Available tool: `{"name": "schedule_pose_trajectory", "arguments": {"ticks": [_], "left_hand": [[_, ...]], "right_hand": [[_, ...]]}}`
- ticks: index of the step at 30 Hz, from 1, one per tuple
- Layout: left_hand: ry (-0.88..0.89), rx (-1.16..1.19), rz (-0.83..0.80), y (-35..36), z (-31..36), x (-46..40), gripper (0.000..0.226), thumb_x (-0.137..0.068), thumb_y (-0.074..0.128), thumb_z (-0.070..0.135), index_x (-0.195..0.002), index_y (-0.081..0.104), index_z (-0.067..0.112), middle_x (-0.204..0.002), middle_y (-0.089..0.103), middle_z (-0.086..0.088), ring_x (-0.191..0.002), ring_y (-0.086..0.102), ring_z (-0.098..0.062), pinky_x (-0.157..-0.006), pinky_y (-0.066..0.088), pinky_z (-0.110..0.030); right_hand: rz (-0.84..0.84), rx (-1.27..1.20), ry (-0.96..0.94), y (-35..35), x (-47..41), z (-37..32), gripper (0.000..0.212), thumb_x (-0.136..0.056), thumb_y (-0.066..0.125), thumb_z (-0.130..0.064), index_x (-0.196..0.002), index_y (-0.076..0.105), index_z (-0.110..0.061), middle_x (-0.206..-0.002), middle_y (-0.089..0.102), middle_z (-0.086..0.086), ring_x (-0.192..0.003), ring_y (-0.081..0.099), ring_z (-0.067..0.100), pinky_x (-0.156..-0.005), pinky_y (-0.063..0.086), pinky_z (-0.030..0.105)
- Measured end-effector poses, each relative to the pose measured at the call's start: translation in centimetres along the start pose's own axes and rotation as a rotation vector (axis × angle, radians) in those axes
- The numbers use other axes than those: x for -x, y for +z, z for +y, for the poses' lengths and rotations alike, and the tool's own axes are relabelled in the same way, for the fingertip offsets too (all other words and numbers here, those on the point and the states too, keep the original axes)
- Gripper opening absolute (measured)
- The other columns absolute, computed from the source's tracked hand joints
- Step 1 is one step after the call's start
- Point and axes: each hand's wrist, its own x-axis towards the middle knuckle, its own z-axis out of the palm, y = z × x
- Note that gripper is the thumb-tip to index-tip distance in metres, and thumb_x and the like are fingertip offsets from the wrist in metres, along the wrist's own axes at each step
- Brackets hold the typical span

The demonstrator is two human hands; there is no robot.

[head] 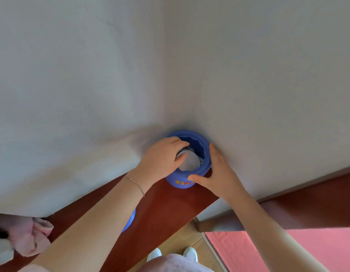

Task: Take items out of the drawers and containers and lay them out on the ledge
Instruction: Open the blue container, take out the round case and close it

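A round blue container (pixel 197 146) with a small colourful print on its side stands open on the reddish-brown wooden ledge (pixel 162 205), tucked into the wall corner. My left hand (pixel 162 158) reaches into its mouth and its fingers pinch a stack of flat grey round pads (pixel 189 160) inside. My right hand (pixel 215 173) grips the container's right side, thumb across the front. The blue lid (pixel 130 220) lies on the ledge, mostly hidden under my left forearm.
A pink cloth item (pixel 30 236) lies at the ledge's left end. White walls meet right behind the container. Below the ledge are a wooden floor, my white shoes (pixel 189 253) and a pink mat (pixel 288 250).
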Motion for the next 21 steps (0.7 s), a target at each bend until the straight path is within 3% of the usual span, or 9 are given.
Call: {"name": "schedule_pose_trajectory", "arguments": {"ticks": [4, 8, 14, 21], "left_hand": [[-0.099, -0.15, -0.232, 2.0, 0.5, -3.3, 0.032, -0.095, 0.044, 0.021, -0.122, 0.057, 0.012, -0.115, 0.061, -0.009, -0.106, 0.055, -0.025, -0.081, 0.039, -0.031], [-0.187, -0.256, -0.339, 4.2, 0.2, -4.0, 0.028, -0.096, 0.04, 0.015, -0.116, 0.056, 0.006, -0.113, 0.061, -0.012, -0.103, 0.056, -0.025, -0.079, 0.04, -0.03], [-0.3, -0.334, -0.357, 5.3, 1.1, -4.2, 0.028, -0.094, 0.045, 0.015, -0.12, 0.051, 0.004, -0.119, 0.054, -0.013, -0.111, 0.049, -0.027, -0.081, 0.04, -0.032], [-0.324, -0.316, -0.364, 5.2, 1.8, -4.2, 0.03, -0.092, 0.046, 0.014, -0.121, 0.048, 0.005, -0.117, 0.052, -0.015, -0.107, 0.049, -0.028, -0.077, 0.039, -0.031]], "right_hand": [[-0.005, -0.005, -0.015, -0.1, 0.2, 0.1, 0.112, -0.07, 0.073, -0.05, -0.15, 0.002, -0.017, -0.158, 0.005, -0.005, -0.143, 0.01, 0.006, -0.112, 0.014, 0.019], [-0.012, 0.008, -0.014, 0.0, 0.1, 0.3, 0.112, -0.072, 0.072, -0.05, -0.149, -0.001, -0.017, -0.158, 0.003, -0.005, -0.142, 0.007, 0.005, -0.108, 0.01, 0.014], [-0.038, 0.006, 0.004, -0.1, 0.1, 0.1, 0.112, -0.073, 0.07, -0.054, -0.149, -0.004, -0.017, -0.158, -0.001, -0.007, -0.143, 0.004, 0.004, -0.108, 0.009, 0.015], [-0.047, 0.016, 0.011, -0.1, 0.1, 0.1, 0.113, -0.073, 0.069, -0.054, -0.149, -0.005, -0.017, -0.158, -0.002, -0.007, -0.143, 0.004, 0.005, -0.108, 0.009, 0.015]]}}
